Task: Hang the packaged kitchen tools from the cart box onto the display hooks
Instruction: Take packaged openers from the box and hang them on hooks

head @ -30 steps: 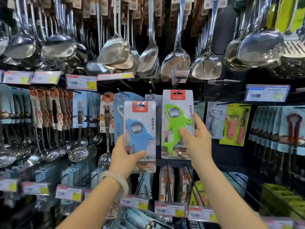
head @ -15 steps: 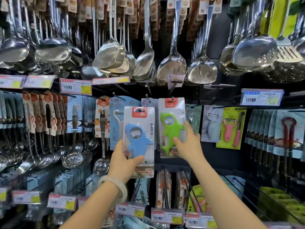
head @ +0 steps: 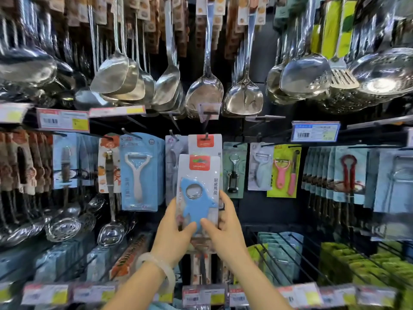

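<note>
A clear pack with a blue shark-shaped bottle opener (head: pixel 196 198) and a red header stands upright at the centre of the display. My left hand (head: pixel 176 229) grips its lower left edge, thumb on the front. My right hand (head: pixel 223 227) holds the lower right edge, thumb on the front too. Behind it a second pack with a red header (head: pixel 204 143) hangs on a display hook (head: pixel 206 135); the blue pack covers most of it. The cart box is out of view.
Steel ladles and spatulas (head: pixel 205 92) hang in a row overhead. A white peeler pack (head: pixel 138 173) hangs to the left, a corkscrew pack (head: pixel 234 168) and a pink peeler pack (head: pixel 283 171) to the right. Price tags (head: pixel 62 120) stick out on rails. Wire racks (head: pixel 290 256) hold goods below.
The green opener pack now hangs on the hook and my right hand has left it. The blue pack has moved right in front of it, now held by both hands.
</note>
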The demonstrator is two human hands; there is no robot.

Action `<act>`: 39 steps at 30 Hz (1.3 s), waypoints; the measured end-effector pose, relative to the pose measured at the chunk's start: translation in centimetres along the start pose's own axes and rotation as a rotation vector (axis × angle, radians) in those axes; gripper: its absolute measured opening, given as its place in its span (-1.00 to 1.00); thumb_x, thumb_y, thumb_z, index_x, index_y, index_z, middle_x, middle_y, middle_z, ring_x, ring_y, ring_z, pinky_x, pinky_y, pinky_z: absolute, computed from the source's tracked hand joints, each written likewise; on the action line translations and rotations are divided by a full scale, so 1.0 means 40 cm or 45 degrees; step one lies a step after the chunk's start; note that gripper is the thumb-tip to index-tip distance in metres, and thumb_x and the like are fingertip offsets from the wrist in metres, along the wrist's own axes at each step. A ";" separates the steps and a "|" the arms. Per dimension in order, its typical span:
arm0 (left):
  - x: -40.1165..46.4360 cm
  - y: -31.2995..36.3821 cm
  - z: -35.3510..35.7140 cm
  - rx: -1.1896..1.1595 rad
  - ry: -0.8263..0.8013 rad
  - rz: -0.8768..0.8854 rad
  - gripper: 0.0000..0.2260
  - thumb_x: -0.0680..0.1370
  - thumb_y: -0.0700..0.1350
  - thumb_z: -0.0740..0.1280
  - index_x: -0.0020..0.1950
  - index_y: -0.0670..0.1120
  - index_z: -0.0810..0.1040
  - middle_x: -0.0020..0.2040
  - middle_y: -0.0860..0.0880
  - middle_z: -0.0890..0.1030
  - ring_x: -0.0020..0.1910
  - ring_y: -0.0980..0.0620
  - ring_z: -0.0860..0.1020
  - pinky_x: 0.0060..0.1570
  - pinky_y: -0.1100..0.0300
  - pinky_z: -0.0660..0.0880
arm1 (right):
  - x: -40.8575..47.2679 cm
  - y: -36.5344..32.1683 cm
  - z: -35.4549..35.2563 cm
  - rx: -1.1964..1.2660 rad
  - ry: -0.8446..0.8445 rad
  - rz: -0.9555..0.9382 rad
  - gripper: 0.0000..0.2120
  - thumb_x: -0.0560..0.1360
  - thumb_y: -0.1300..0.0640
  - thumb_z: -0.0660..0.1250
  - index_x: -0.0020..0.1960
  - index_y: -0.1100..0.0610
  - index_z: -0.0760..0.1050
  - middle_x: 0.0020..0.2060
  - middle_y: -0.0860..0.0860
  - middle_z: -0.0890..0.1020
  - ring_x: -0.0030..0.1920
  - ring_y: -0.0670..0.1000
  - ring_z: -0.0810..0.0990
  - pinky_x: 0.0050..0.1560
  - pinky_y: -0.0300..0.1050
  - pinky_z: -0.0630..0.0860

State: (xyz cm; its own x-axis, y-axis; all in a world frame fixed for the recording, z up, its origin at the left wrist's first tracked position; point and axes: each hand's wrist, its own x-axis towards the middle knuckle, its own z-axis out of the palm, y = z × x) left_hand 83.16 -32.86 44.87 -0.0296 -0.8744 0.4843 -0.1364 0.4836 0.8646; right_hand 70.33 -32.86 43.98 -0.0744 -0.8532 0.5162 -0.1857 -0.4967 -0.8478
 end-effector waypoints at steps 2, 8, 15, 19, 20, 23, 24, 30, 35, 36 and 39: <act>0.008 -0.001 0.005 0.042 -0.016 0.008 -0.47 0.49 -0.42 0.28 0.28 0.13 0.38 0.18 0.15 0.55 0.08 0.31 0.56 0.03 0.41 0.49 | 0.004 -0.002 -0.011 -0.008 0.029 -0.011 -0.33 0.48 0.22 0.34 0.30 -0.42 0.17 0.33 -0.11 0.45 0.29 -0.06 0.49 0.22 0.08 0.51; 0.015 0.042 0.017 0.089 0.011 0.036 -0.27 0.53 -0.30 0.32 0.53 0.12 0.02 0.14 0.02 0.50 0.05 0.11 0.55 -0.16 0.47 0.50 | 0.019 -0.029 -0.037 -0.039 0.053 -0.077 -0.27 0.52 0.26 0.32 0.30 -0.44 0.04 0.38 -0.09 0.41 0.26 -0.11 0.50 0.14 -0.14 0.55; 0.053 0.106 0.015 0.108 0.051 0.132 -0.31 0.52 -0.33 0.32 0.50 0.10 0.09 0.00 0.04 0.52 -0.15 0.29 0.55 -0.18 0.50 0.47 | 0.069 -0.085 -0.052 -0.058 0.085 -0.134 -0.27 0.51 0.30 0.32 0.39 -0.31 0.07 0.34 -0.03 0.46 0.26 -0.05 0.51 0.21 0.00 0.53; 0.080 0.125 0.012 0.082 0.037 0.147 -0.30 0.52 -0.34 0.31 0.53 0.07 0.07 0.32 -0.13 0.47 0.23 -0.01 0.51 0.23 0.10 0.47 | 0.102 -0.100 -0.051 -0.087 0.093 -0.117 -0.24 0.49 0.27 0.34 0.45 -0.29 0.07 0.32 -0.03 0.50 0.25 0.00 0.53 0.20 0.08 0.53; 0.085 0.126 0.011 0.076 0.027 0.151 -0.31 0.52 -0.34 0.31 0.53 0.06 0.08 0.34 -0.12 0.46 0.26 -0.02 0.50 0.25 0.05 0.45 | 0.108 -0.101 -0.050 -0.091 0.089 -0.110 -0.24 0.49 0.25 0.34 0.46 -0.30 0.06 0.32 -0.02 0.50 0.26 0.01 0.52 0.21 0.10 0.52; 0.091 0.125 0.007 0.056 0.004 0.155 -0.33 0.53 -0.36 0.29 0.52 0.06 0.10 0.34 -0.09 0.47 0.27 0.01 0.49 0.26 0.10 0.44 | 0.112 -0.103 -0.048 -0.125 0.066 -0.093 -0.26 0.49 0.20 0.33 0.45 -0.34 0.07 0.34 -0.05 0.47 0.29 0.01 0.50 0.23 0.10 0.50; 0.090 0.123 0.006 0.051 -0.006 0.153 -0.33 0.53 -0.36 0.28 0.52 0.06 0.09 0.34 -0.08 0.47 0.27 0.01 0.49 0.26 0.11 0.43 | 0.112 -0.102 -0.048 -0.141 0.052 -0.091 -0.27 0.49 0.19 0.33 0.44 -0.35 0.07 0.35 -0.07 0.46 0.29 0.01 0.50 0.21 0.09 0.51; 0.083 0.122 0.000 0.015 -0.044 0.167 -0.33 0.54 -0.33 0.29 0.53 0.06 0.07 0.36 0.01 0.45 0.28 0.07 0.48 0.21 0.30 0.44 | 0.098 -0.130 -0.059 -0.209 0.017 -0.061 -0.27 0.51 0.22 0.29 0.49 -0.25 0.04 0.35 -0.09 0.46 -0.02 0.02 0.64 0.00 0.05 0.61; 0.073 0.131 -0.008 -0.006 -0.089 0.243 -0.37 0.53 -0.33 0.31 0.50 0.07 0.17 0.26 0.13 0.52 0.13 0.23 0.55 0.07 0.44 0.48 | 0.090 -0.153 -0.070 -0.238 -0.014 -0.054 -0.30 0.50 0.22 0.29 0.51 -0.15 0.08 0.37 -0.14 0.41 0.23 -0.01 0.53 0.22 0.07 0.51; 0.073 0.130 -0.009 -0.006 -0.101 0.262 -0.38 0.52 -0.34 0.31 0.48 0.07 0.21 0.23 0.14 0.54 0.10 0.26 0.56 0.05 0.43 0.49 | 0.090 -0.154 -0.070 -0.229 -0.017 -0.042 -0.31 0.50 0.22 0.30 0.50 -0.15 0.10 0.35 -0.13 0.44 0.26 -0.03 0.50 0.25 0.07 0.49; 0.076 0.127 -0.013 -0.017 -0.122 0.277 -0.40 0.52 -0.34 0.32 0.46 0.08 0.23 0.15 0.21 0.55 0.02 0.34 0.57 -0.03 0.45 0.49 | 0.086 -0.161 -0.071 -0.233 -0.014 -0.029 -0.34 0.50 0.24 0.29 0.48 -0.17 0.14 0.26 -0.17 0.50 0.21 -0.05 0.53 0.22 0.03 0.50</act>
State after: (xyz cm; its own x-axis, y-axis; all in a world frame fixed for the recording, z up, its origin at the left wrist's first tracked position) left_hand 82.91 -33.04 50.80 -0.1505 -0.7493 0.6449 -0.1038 0.6607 0.7434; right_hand 68.50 -32.15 51.55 -0.0578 -0.8444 0.5325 -0.3622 -0.4793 -0.7994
